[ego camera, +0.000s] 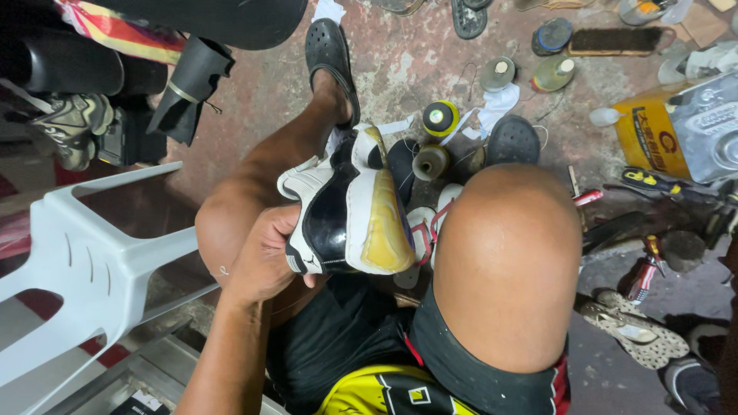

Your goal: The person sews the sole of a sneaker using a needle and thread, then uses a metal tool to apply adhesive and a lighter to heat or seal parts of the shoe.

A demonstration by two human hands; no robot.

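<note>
My left hand (265, 257) has its grip closed around the heel of one sneaker (350, 204), white and black with a yellowed sole turned up, resting between my two knees. My right hand is out of sight, so I cannot tell its grip. A second shoe (430, 223), white with red trim, lies just beyond the sneaker, partly hidden under it. Past my grip on the floor (415, 61) stand two thread spools (436, 138), one yellow-wrapped, one tan. Farther off I count two round tins (530, 73) and one brush (619, 40). One white plastic chair (92, 261) stands left of my grip.
</note>
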